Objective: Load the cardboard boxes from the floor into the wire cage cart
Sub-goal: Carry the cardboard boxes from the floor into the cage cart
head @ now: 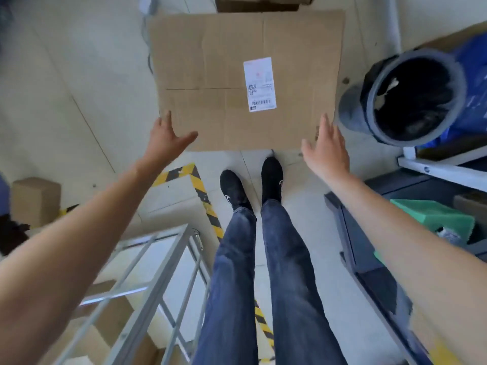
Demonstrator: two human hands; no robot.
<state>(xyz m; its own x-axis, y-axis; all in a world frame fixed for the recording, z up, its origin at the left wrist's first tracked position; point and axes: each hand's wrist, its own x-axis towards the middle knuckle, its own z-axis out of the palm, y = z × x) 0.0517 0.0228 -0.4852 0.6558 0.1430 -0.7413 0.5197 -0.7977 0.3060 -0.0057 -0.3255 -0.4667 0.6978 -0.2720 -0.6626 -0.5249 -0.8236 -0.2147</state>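
A large brown cardboard box [224,75] with a white shipping label [259,84] stands on the floor right in front of my feet. My left hand [166,139] reaches toward its near left corner, fingers spread, thumb over the box's edge. My right hand [326,146] is stretched out at the near right corner with straight fingers. Neither hand holds anything. The wire cage cart [155,272] stands at the lower left beside my legs, with cardboard boxes [102,335] showing through its bars.
A grey bin [411,98] with a dark lining lies tilted on a shelf [442,172] at right. Below it sit a green block [432,214] and dark trays. Yellow-black tape [203,193] marks the floor. A small box [35,200] stands at far left.
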